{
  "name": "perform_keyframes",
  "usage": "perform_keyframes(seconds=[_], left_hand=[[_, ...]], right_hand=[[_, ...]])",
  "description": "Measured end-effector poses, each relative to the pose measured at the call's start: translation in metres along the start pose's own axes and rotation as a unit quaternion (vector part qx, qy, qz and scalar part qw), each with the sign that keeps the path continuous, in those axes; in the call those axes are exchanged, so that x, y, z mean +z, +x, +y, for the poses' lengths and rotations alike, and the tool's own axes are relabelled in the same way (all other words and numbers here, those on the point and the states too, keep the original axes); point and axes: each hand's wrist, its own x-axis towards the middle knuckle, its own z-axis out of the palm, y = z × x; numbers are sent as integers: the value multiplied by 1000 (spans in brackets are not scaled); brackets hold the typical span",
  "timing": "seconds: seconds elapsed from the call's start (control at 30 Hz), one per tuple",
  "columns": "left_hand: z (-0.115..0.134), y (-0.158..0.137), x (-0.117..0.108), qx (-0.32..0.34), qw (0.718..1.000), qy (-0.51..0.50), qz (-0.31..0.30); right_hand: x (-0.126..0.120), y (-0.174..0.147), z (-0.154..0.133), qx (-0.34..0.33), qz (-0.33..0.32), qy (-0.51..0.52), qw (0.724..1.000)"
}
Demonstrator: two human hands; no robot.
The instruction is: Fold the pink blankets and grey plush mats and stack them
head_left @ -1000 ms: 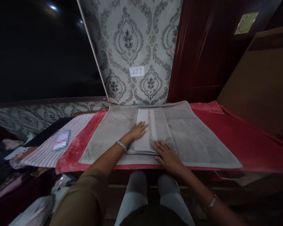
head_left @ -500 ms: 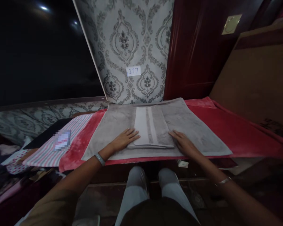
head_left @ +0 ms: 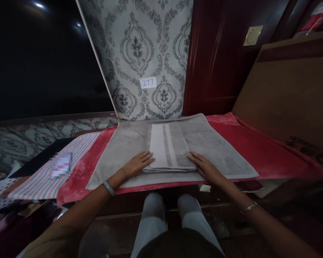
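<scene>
A folded grey towel (head_left: 180,147) with a pale stripe and a white band along its left part lies on a larger grey towel (head_left: 218,154) spread flat. My left hand (head_left: 136,163) rests at the folded towel's left edge, fingers stretched out and flat, the tips touching the white band. At the opposite edge, my right hand (head_left: 204,165) lies with its fingers extended against the towel's side near the front corner. Neither hand grips anything.
Beneath the grey cloth is a red plush cover (head_left: 242,147). Left of it lies a striped cloth (head_left: 37,179) with a blurred item on top. A cardboard box (head_left: 290,93) stands at right, a dark screen (head_left: 43,64) at left, and a patterned wall (head_left: 161,46) behind.
The camera view has shifted slightly, so the scene sits a little further left. My right hand's fingers reach slightly further over the folded towel's right edge. The left hand stays beside it.
</scene>
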Motion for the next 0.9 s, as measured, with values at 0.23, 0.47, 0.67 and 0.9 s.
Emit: perform_keyframes(seconds=[0.23, 0.47, 0.67, 0.9], left_hand=[[4, 6, 16, -14, 995, -21, 95], [10, 14, -6, -36, 970, -92, 223], [20, 28, -41, -61, 953, -153, 253], [22, 34, -48, -77, 951, -185, 236]], right_hand=[[1, 4, -10, -39, 14, 5, 999], [5, 10, -15, -21, 94, 39, 995], [-1, 11, -15, -5, 127, 75, 989], [0, 4, -35, -10, 112, -46, 993]])
